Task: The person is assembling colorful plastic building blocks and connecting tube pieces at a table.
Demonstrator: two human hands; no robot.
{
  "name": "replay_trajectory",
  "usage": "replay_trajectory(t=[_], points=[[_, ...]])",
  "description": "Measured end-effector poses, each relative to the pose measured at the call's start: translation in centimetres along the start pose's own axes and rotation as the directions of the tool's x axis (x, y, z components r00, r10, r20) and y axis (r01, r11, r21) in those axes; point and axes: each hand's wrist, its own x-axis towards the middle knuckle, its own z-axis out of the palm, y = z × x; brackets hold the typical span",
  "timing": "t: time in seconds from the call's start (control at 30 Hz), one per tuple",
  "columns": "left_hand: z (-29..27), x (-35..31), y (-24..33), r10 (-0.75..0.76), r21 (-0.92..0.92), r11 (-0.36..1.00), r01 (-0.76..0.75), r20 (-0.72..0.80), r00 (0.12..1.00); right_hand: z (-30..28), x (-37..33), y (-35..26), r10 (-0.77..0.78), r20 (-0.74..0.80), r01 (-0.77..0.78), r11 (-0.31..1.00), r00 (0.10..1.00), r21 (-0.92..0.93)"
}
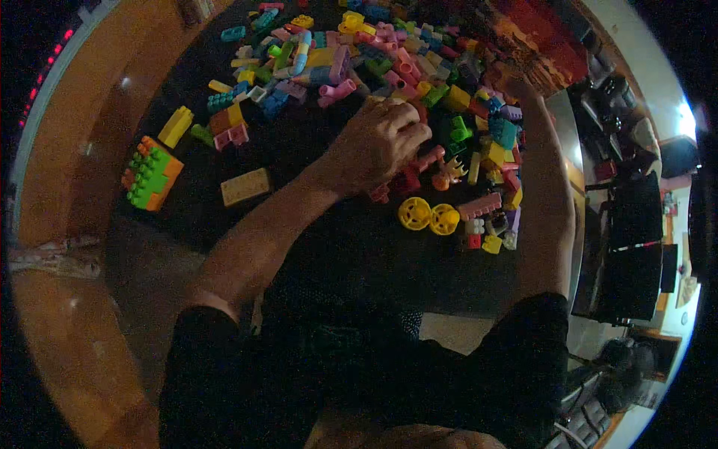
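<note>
My left hand (380,144) is over the near middle of a heap of coloured toy building bricks (404,60). Its fingers are bent and drawn together; whatever they pinch, if anything, is hidden beneath them. Red pieces (407,179) lie just below the hand, along with an orange crown-shaped piece (449,173) and two yellow spoked wheels (430,215). My right arm reaches far forward along the right side. At its end, my right hand (514,78) is dim and blurred beside a red and brown printed panel or bag (538,45), and whether it grips this cannot be made out.
A green and orange brick block (153,176) sits at the left of the dark surface, near a yellow brick (176,127) and a tan block (247,186). A blue and pink built piece (321,66) stands in the heap. Dark chairs (624,247) are off to the right.
</note>
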Motion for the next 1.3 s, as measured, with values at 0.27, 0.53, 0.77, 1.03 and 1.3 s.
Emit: replay_trajectory(t=[0.27,0.53,0.77,1.03,1.3], points=[[0.9,-1.3,-1.4,0.009,0.015,1.000,-0.008,-0.046,0.999,2.1,11.4,-5.1,0.128,-0.521,-0.537,0.190,0.844,-0.822],[1.4,-0.3,0.2,-0.296,-0.571,0.814,0.104,-0.255,0.921,19.2,14.5,-4.3,0.002,-0.563,-0.507,0.436,0.827,-0.743],[1.4,-0.4,-1.8,-0.346,-0.716,0.665,0.215,-0.040,0.937,21.2,14.4,-2.4,-0.012,-0.448,-0.268,0.786,0.894,-0.556],[1.8,-0.3,-2.3,-0.321,-0.563,0.826,0.003,-0.467,0.824,18.9,17.9,-2.5,0.010,-0.418,-0.141,0.949,0.909,-0.283],[-0.6,-0.4,0.3,-0.112,-0.431,0.900,-0.067,-0.378,0.919,12.5,29.7,4.5,-0.127,0.029,0.060,0.246,0.992,-0.967]])
